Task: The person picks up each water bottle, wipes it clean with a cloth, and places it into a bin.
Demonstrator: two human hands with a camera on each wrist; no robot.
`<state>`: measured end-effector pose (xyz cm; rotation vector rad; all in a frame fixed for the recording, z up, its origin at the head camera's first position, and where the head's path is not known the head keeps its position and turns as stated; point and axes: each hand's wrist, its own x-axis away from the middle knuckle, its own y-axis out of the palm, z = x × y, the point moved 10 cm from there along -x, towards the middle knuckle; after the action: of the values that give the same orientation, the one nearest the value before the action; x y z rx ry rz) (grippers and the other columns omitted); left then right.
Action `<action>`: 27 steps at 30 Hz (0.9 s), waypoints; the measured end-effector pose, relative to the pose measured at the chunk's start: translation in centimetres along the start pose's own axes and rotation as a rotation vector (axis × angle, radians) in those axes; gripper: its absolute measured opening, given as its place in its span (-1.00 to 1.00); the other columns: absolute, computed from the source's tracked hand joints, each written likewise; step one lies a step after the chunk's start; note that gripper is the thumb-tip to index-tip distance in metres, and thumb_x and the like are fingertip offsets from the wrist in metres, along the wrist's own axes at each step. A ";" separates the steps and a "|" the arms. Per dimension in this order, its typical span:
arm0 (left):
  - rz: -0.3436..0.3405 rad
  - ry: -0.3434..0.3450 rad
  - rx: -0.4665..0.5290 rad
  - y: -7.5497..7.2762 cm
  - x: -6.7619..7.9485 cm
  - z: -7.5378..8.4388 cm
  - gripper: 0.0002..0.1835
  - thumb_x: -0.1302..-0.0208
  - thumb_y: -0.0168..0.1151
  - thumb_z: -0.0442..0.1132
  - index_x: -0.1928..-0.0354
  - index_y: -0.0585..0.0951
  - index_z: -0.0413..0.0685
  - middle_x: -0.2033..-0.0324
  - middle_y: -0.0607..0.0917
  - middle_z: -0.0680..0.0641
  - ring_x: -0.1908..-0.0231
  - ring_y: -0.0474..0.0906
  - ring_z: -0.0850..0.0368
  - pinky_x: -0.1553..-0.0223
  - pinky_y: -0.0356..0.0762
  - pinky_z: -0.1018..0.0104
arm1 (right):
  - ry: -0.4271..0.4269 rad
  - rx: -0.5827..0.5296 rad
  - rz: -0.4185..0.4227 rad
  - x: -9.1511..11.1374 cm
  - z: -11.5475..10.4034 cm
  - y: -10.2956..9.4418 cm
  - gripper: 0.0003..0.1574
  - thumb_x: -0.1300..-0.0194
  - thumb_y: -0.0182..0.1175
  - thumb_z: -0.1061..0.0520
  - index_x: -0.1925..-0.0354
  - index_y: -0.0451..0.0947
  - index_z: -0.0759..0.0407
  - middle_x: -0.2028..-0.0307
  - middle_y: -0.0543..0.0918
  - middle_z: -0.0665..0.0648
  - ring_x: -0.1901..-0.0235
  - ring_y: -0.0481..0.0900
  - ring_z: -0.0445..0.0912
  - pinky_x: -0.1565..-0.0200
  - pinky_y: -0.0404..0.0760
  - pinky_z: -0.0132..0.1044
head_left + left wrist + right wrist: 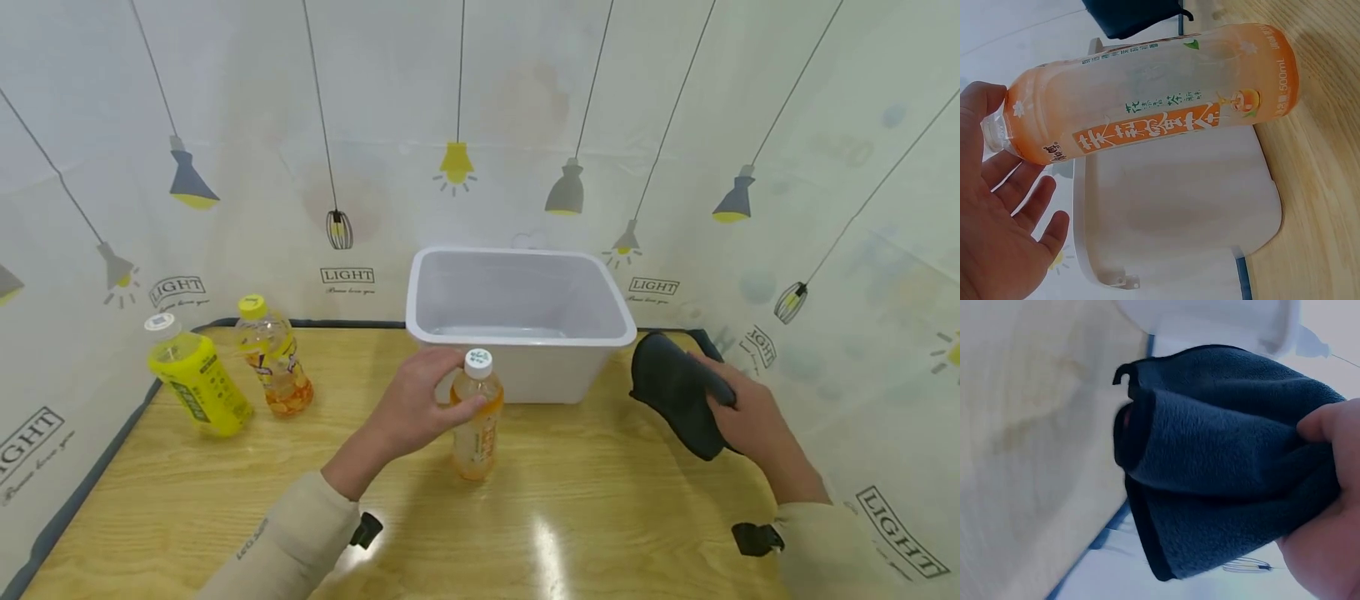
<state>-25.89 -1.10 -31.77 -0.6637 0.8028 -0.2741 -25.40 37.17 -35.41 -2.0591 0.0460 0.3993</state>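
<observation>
My left hand (416, 404) holds an orange-labelled drink bottle (476, 429) near its neck, with thumb and index finger on either side. The bottle is upright with a white cap, its base right at the tabletop, in front of a white bin. In the left wrist view the other fingers of the hand (1004, 231) spread loosely beside the bottle (1160, 94). My right hand (757, 421) grips a dark blue-grey cloth (671, 392) to the right of the bin. Folded and drooping, the cloth (1210, 450) fills much of the right wrist view.
The white plastic bin (547, 375) stands at the back of the wooden table (622, 525). At the left are a yellow-green bottle (198, 383) with a white cap and a clear bottle (273, 367) with a yellow cap. A lamp-printed sheet (420, 92) encloses the table's back and sides.
</observation>
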 end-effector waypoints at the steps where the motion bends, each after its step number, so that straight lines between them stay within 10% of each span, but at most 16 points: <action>1: 0.005 0.003 0.000 0.0 0.0 0.0 -0.62 -0.16 0.37 -0.02 -0.01 0.62 0.06 0.05 0.72 0.09 -0.04 0.60 0.17 -0.16 0.49 0.14 | -0.006 0.024 0.007 0.1 0.1 0.3 -0.40 -0.44 -0.03 0.30 -0.41 0.26 0.20 -0.25 0.41 0.51 -0.18 0.34 0.49 -0.03 0.39 0.38; 10: 0.022 0.001 -0.008 -0.3 -0.2 0.0 -0.64 -0.17 0.36 -0.02 0.01 0.63 0.07 0.04 0.71 0.08 -0.04 0.60 0.16 -0.14 0.51 0.15 | 0.080 0.039 -0.091 0.8 1.8 3.2 -0.33 -0.38 -0.01 0.35 -0.43 0.21 0.23 -0.30 0.36 0.50 -0.24 0.29 0.47 -0.15 0.31 0.39; 18: 0.028 -0.015 -0.021 -0.4 0.0 -0.1 -0.66 -0.18 0.35 -0.02 0.02 0.63 0.08 0.05 0.72 0.11 -0.04 0.60 0.18 -0.14 0.51 0.13 | 0.196 -0.008 -0.066 1.6 3.8 0.7 -0.35 -0.48 -0.08 0.23 -0.48 0.11 0.18 -0.32 0.25 0.59 -0.22 0.22 0.56 -0.07 0.31 0.45; 23: 0.022 -0.038 -0.019 -0.4 0.3 -0.4 -0.67 -0.18 0.34 -0.04 0.02 0.63 0.08 0.07 0.72 0.12 -0.03 0.59 0.20 -0.15 0.51 0.15 | 0.108 0.032 0.068 1.8 3.3 -1.1 -0.33 -0.47 -0.08 0.28 -0.48 0.12 0.12 -0.29 0.32 0.57 -0.18 0.29 0.54 0.00 0.35 0.42; 27: 0.019 -0.044 -0.016 -0.4 0.5 -0.4 -0.68 -0.17 0.34 -0.06 0.04 0.64 0.05 0.08 0.72 0.09 -0.04 0.58 0.17 -0.15 0.50 0.14 | -0.013 0.051 0.067 2.6 2.0 1.6 -0.24 -0.32 0.04 0.43 -0.44 0.23 0.13 -0.25 0.40 0.50 -0.17 0.35 0.48 -0.02 0.37 0.34</action>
<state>-25.83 -1.83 -32.03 -0.6748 0.7697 -0.2350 -23.80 38.40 -38.36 -2.0086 0.1163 0.4488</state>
